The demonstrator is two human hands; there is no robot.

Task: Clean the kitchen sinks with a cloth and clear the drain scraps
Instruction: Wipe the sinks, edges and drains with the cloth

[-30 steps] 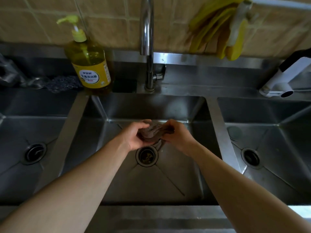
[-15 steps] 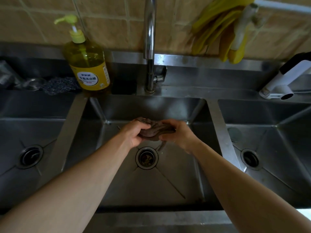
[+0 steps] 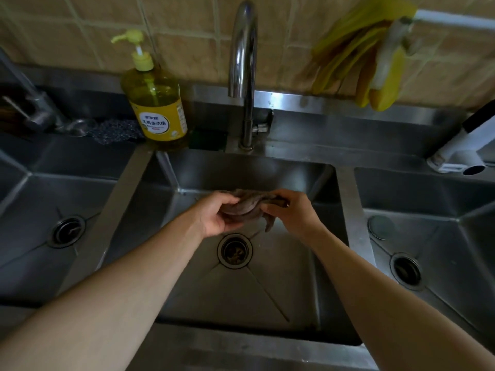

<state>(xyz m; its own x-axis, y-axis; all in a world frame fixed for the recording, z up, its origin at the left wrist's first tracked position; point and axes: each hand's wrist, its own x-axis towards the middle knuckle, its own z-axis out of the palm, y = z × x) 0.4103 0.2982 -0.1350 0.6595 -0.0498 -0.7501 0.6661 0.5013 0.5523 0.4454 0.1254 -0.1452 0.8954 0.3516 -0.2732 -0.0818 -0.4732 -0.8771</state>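
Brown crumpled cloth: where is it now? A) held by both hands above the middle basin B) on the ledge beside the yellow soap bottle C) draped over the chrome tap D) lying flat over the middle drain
A: the left hand and right hand both grip the brown crumpled cloth above the middle steel basin, clear of the round drain strainer.

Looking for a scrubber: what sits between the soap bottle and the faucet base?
A dark green sponge-like block on the ledge, between soap bottle and faucet, in the head view.

soap bottle [image 3: 158,103], yellow gloves [image 3: 361,57], faucet [image 3: 245,76]
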